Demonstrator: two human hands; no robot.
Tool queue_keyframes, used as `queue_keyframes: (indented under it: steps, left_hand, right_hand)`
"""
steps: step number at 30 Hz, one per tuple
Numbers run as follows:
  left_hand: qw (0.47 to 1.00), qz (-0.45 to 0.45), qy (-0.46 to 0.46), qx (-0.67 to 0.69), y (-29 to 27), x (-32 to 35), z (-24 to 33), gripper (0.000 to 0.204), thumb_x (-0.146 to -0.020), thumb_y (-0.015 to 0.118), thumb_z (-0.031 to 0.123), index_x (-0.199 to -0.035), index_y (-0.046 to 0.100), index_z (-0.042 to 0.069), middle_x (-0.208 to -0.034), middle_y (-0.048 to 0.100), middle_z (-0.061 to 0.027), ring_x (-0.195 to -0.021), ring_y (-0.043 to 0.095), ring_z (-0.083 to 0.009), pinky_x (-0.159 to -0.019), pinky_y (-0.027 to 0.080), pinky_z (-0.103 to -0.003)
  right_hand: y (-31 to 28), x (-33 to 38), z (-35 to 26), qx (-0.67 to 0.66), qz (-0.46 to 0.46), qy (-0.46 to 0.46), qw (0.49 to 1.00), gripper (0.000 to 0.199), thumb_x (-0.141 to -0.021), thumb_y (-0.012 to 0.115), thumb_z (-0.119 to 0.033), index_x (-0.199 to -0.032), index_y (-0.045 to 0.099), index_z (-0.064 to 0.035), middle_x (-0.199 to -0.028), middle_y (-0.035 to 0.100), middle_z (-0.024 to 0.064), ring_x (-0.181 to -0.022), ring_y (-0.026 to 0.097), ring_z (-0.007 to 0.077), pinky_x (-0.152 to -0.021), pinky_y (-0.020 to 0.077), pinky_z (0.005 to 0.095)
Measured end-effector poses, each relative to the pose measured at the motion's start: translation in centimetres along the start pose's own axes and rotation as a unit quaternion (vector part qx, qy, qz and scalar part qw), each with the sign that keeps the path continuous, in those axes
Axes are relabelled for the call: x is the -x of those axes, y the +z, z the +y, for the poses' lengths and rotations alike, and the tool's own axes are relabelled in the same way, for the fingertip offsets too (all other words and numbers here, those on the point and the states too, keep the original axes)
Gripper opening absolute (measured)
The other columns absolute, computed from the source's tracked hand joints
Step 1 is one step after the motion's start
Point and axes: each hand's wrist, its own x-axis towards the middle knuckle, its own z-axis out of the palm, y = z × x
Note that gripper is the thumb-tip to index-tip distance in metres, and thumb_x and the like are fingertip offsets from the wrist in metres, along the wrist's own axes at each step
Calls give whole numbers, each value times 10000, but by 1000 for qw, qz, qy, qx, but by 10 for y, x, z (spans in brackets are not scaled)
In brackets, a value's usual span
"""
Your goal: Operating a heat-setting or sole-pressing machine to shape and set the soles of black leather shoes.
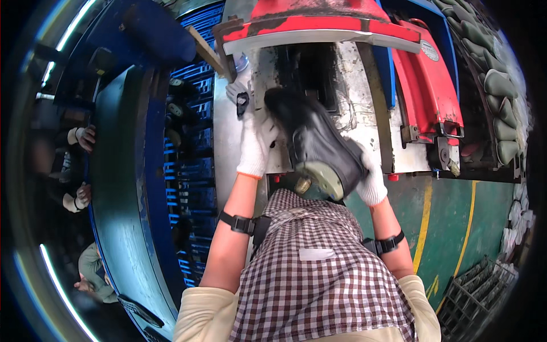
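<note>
A black boot, smeared by motion, is tilted in front of me, its pale green end turned toward my apron. My right hand, in a white knitted glove, is closed on the boot's lower right side. My left hand, gloved likewise and with dark smudges, is on the left of the boot beside its shaft. Its fingers are not clear, so I cannot tell whether they touch the boot. Just beyond it, a whitish item with a black patch shows over the metal surface; its kind is unclear.
A red machine part with a metal edge stands ahead. Another red machine is at the right, near a rack of grey-green boot-like forms. Blue roller racks and a conveyor run along the left. Other people's gloved hands are beyond it.
</note>
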Motion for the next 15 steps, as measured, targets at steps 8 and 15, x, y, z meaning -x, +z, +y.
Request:
queue_keyframes:
  steps: [8,15]
  left_hand:
    - [989,-62,21,-129,5,48,24,639,-892,809,426,-1329,593,13,-1180,675,-71,-1117,631,-178,-1030,502,-346]
    - [958,-75,53,-270,19,70,49,658,-866,813,215,-1427,550,-7,-1236,660,-80,-1109,627,-150,-1002,510,-302]
  right_hand:
    - [-8,38,8,17,-113,178,977,672,-863,601,-198,-1469,484,66,-1434,595,170,-1315,576,250,-1160,416,362]
    - [-27,46,39,-48,-113,221,968,551,-1029,561,-278,-1475,489,38,-1447,587,190,-1324,580,278,-1172,431,411]
